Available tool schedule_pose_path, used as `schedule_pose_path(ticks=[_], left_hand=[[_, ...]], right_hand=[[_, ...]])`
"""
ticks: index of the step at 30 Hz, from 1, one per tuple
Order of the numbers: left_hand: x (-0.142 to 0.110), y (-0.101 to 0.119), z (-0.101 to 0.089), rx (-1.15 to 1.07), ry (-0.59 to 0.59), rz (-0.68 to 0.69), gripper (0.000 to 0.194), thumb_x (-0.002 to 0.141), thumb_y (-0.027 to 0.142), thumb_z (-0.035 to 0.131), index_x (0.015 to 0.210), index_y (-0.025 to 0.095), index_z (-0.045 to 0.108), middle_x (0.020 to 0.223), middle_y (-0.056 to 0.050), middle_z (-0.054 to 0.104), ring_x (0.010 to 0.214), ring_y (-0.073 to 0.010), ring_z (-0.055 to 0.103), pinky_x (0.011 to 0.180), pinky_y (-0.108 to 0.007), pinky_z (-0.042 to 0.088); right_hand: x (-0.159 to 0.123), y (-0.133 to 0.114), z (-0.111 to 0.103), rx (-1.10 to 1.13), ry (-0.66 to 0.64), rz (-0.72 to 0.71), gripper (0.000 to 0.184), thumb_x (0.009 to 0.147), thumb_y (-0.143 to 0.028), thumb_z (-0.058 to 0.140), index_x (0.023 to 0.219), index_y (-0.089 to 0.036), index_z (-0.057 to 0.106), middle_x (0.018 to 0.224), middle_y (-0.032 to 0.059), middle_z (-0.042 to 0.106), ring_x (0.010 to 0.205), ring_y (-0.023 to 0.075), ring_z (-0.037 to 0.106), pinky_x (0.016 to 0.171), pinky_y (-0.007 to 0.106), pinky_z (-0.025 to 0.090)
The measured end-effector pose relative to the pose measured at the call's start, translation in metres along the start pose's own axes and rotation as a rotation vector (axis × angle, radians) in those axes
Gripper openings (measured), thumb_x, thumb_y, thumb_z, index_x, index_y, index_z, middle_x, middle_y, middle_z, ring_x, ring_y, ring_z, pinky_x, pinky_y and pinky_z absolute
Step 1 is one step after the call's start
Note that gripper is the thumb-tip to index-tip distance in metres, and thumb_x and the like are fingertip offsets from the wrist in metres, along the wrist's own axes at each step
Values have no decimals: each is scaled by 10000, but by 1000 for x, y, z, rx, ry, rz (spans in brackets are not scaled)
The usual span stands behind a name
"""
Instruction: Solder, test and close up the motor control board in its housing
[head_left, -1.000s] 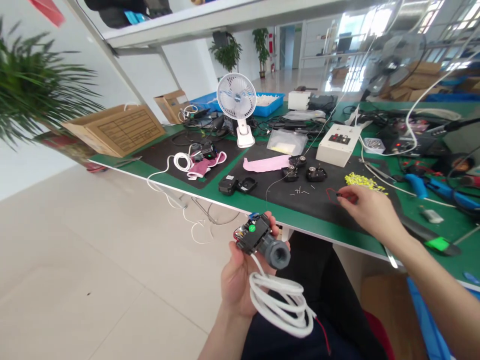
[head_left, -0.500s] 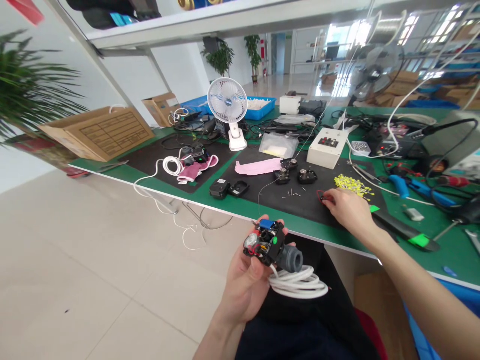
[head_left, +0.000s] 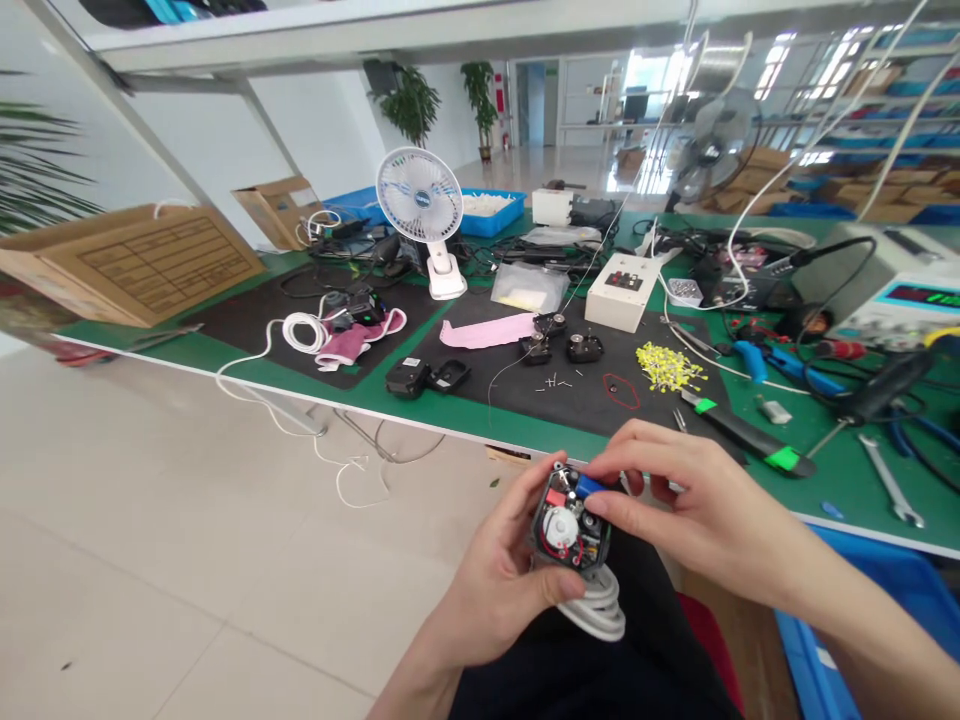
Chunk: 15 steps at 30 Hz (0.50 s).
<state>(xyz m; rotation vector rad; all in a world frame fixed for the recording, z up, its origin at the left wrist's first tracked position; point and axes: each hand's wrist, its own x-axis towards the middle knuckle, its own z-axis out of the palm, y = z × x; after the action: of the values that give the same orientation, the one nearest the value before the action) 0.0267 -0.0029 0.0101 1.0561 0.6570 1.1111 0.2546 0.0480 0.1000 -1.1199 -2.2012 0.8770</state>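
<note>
My left hand (head_left: 499,560) is wrapped round an opened black valve actuator (head_left: 571,528), holding it above my lap. Its inside faces me, with a round white-silver motor, red wires and a blue cylindrical component (head_left: 589,487). My right hand (head_left: 675,500) touches the actuator's upper right edge, thumb and index finger at the blue component; whether it pinches anything small cannot be made out. A coil of white cable (head_left: 600,608) hangs below the actuator. The grey pipe fitting seen earlier is hidden. On the black mat lies a loop of thin red wire (head_left: 622,391).
Yellow-tipped parts (head_left: 667,368), several screws (head_left: 553,382) and black housings (head_left: 409,377) lie on the bench. A white fan (head_left: 421,195), a white switch box (head_left: 622,290), a screwdriver (head_left: 885,390) and a wrench (head_left: 892,482) are also there. The bench's front edge runs just beyond my hands.
My right hand has left the red wire on the mat and come to the actuator. My left hand has turned the actuator so its open inside faces me. The view has swung right.
</note>
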Motion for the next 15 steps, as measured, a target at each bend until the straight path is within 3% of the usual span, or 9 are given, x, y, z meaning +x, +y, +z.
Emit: schedule_pose_path(ticks=[6,10,15], left_hand=[[4,-1,6,-23,10,13,826,781,319,953,1512,351,570,1547,-66,594,1416,-289,571,1130,-307,494],[9,1,11,-19,55,4,854,669,369,1016,1437,344,644,1433,-65,685,1329,-290,641,1074,-304,533],[11,19,26,281,219,-11,909,555,394,1058,1387,337,696,1328,-48,741,1248,-325,680,1101,-406,534]], right_hand=[[-1,4,6,105,71,53,36,937,-286,770,966,-286,791,878,-39,665,726,100,596,637,231,455],[-3,8,9,181,104,95,30,891,-252,779,921,-245,779,829,-30,660,675,107,571,588,232,431],[-7,31,13,504,34,146,111,953,-314,762,940,-205,744,923,7,658,760,122,573,658,218,455]])
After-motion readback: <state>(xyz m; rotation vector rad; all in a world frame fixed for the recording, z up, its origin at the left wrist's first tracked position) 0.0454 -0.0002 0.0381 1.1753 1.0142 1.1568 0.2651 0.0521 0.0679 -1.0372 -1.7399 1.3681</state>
